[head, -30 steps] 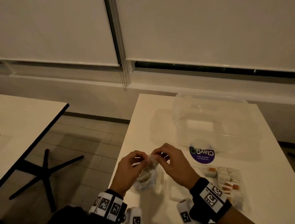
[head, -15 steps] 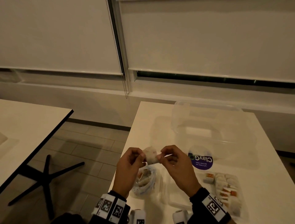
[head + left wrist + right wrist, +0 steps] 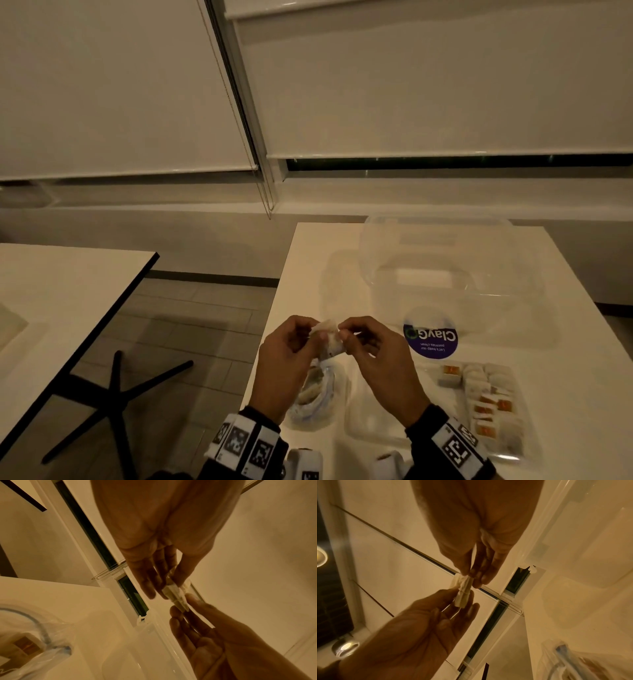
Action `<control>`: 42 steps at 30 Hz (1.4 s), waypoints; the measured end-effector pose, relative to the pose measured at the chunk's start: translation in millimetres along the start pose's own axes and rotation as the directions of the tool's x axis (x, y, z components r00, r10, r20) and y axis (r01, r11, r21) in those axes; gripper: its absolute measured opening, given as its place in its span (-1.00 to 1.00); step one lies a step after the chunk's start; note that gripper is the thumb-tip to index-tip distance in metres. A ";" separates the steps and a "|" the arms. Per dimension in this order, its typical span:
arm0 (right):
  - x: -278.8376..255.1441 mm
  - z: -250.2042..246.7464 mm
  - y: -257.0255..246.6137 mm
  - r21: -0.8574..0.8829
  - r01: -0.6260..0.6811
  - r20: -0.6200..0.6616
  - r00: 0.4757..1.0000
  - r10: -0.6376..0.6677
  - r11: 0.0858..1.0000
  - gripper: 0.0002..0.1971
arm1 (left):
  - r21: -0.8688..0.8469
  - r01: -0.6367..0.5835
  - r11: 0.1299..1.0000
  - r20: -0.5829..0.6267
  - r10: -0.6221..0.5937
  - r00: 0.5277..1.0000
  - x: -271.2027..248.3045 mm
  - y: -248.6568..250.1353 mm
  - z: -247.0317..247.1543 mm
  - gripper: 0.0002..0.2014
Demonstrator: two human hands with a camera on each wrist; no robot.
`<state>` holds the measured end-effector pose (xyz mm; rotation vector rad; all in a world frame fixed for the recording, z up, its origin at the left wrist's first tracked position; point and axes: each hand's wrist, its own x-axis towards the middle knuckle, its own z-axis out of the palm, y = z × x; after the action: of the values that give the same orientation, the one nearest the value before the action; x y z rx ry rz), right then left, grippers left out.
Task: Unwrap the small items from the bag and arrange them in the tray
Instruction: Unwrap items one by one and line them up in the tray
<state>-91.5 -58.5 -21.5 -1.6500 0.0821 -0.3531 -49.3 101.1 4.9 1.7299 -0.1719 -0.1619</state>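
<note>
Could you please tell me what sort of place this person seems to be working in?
Probably an office pantry or break room. White tables stand on a tiled floor below roller blinds, and the clear plastic box carries a ClayGo sticker about keeping pantries clean.

- A small pale wrapped item [image 3: 329, 340] is held in the air above the bag, its crinkled wrapper pinched at both ends.
- A clear plastic bag [image 3: 320, 394] with more pale items inside lies crumpled near the table's left edge.
- A clear shallow tray [image 3: 373, 430] lies to the bag's right; unwrapped pale and orange pieces [image 3: 481, 397] are lined up in rows at its right end.
</note>
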 end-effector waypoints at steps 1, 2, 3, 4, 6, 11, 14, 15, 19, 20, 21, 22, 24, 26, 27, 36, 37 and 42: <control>-0.6 -0.6 -1.7 0.013 0.006 -0.008 1.000 -0.006 1.000 -0.93 | -0.011 -0.003 1.000 -0.009 0.002 1.000 0.9 1.0 1.1 -0.97; -1.3 -1.3 -3.3 0.012 0.017 -0.014 1.000 -0.017 1.000 -0.89 | -0.027 -0.004 1.000 -0.008 0.004 1.000 1.2 2.0 2.2 -0.98; -2.0 -1.7 -4.2 0.001 0.031 -0.015 0.999 -0.031 1.000 -0.85 | -0.044 -0.004 0.999 0.003 0.004 1.000 0.7 3.2 3.4 -0.97; -2.3 -2.2 -4.1 -0.017 0.045 -0.018 0.999 -0.045 0.999 -0.84 | -0.065 0.000 0.998 0.014 0.001 1.000 -0.2 4.2 4.5 -0.97; -2.2 -2.7 -4.2 -0.048 0.073 -0.027 0.997 -0.075 0.996 -0.85 | -0.090 0.009 0.996 0.025 -0.007 1.000 -2.8 7.3 6.3 -0.97; -0.6 -4.8 -0.7 -0.205 0.218 -0.018 0.974 -0.226 0.954 -0.87 | 0.103 -0.094 0.990 0.065 0.088 0.994 -2.1 10.0 8.4 -0.92; -1.3 -4.1 0.6 -0.219 0.211 -0.025 0.975 -0.222 0.953 -0.91 | 0.090 -0.085 0.992 0.040 0.082 0.996 0.6 10.5 7.9 -0.92; -2.0 -4.3 0.4 -0.216 0.198 -0.032 0.977 -0.209 0.956 -0.90 | 0.059 -0.064 0.996 0.044 0.062 0.997 0.7 11.1 8.4 -0.92; -2.4 -7.1 1.5 -0.244 0.204 -0.031 0.975 -0.218 0.948 -0.90 | 0.125 -0.080 0.989 -0.004 0.081 0.997 3.3 5.5 7.3 -0.92; -2.4 -7.5 1.6 -0.247 0.208 -0.030 0.975 -0.222 0.947 -0.90 | 0.155 -0.084 0.984 -0.011 0.087 0.996 3.9 4.6 7.1 -0.93; -2.0 -7.6 1.7 -0.249 0.211 -0.030 0.974 -0.226 0.945 -0.92 | 0.162 -0.083 0.983 0.006 0.083 0.997 4.6 4.7 7.9 -0.93; -1.2 -7.4 1.1 -0.255 0.218 -0.030 0.972 -0.233 0.942 -0.93 | 0.152 -0.079 0.985 0.035 0.074 0.997 4.6 5.9 8.6 -0.92; 0.1 -6.8 -0.4 -0.270 0.246 -0.024 0.965 -0.262 0.931 -0.93 | 0.091 -0.065 0.994 0.090 0.057 0.994 5.1 7.8 9.7 -0.91; 0.8 -6.6 -1.9 -0.278 0.291 0.001 0.953 -0.303 0.915 -0.91 | 0.035 -0.049 0.998 0.105 0.045 0.993 7.6 8.0 8.5 -0.91; 0.6 -7.0 -2.6 -0.265 0.295 0.011 0.953 -0.302 0.918 -0.90 | 0.024 -0.045 0.999 0.102 0.043 0.994 8.6 8.1 7.7 -0.91; 7.4 -17.2 5.6 -0.041 -0.020 0.142 0.990 0.025 0.999 -0.84 | 0.173 -0.106 0.979 0.310 0.048 0.950 17.1 6.9 -8.2 -0.67; 7.8 -17.6 6.5 -0.032 -0.026 0.141 0.990 0.030 0.999 -0.86 | 0.180 -0.094 0.979 0.308 0.035 0.951 17.7 7.9 -8.9 -0.70; 12.3 -16.4 7.3 -0.056 -0.008 0.071 0.997 0.012 0.998 -0.93 | 0.189 -0.075 0.979 0.290 0.018 0.957 20.2 9.7 -5.7 -0.92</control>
<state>-83.3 -78.2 -25.3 -1.7147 0.0474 -0.2865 -28.6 100.9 15.2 1.8933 -0.4554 -0.3724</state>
